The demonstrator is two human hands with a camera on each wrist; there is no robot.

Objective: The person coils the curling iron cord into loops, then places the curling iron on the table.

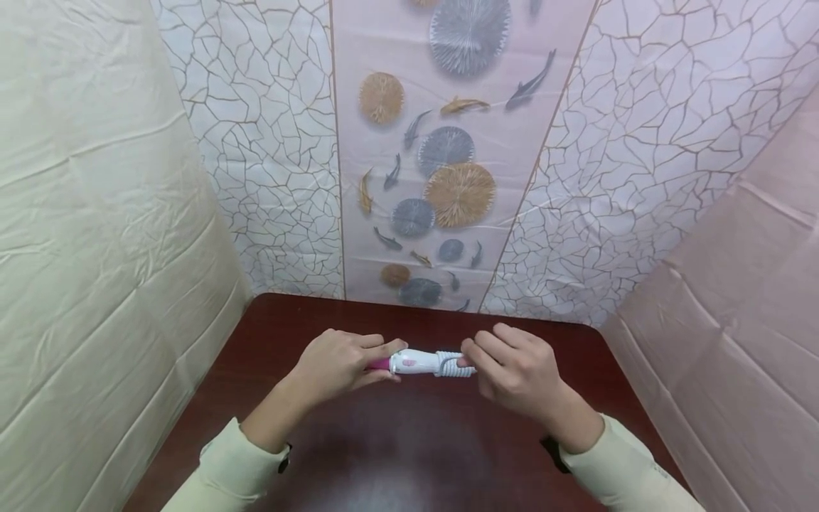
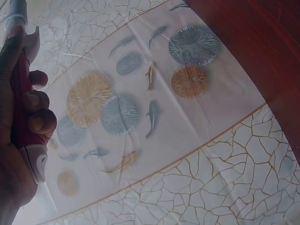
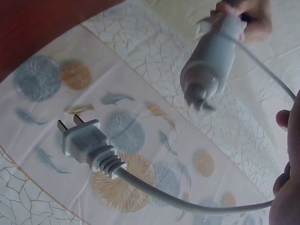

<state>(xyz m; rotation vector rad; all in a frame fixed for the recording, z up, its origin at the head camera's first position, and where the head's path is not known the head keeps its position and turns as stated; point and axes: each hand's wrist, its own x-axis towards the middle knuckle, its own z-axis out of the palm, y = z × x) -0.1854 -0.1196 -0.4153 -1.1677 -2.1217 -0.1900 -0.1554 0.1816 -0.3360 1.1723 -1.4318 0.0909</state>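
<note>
A hair iron with a white handle and a magenta barrel is held level above the table. My left hand grips it by the barrel, fingers wrapped round it in the left wrist view. White cord lies in several coils about the handle's right end. At those coils, my right hand holds the cord with curled fingers. From that hand, a length of cord runs out to a two-pin plug, which hangs free in the right wrist view. The plug is hidden in the head view.
Below both hands is a dark red-brown table. Behind it hangs a patterned cloth with fish and round motifs. Plain pale cloth walls stand along both sides.
</note>
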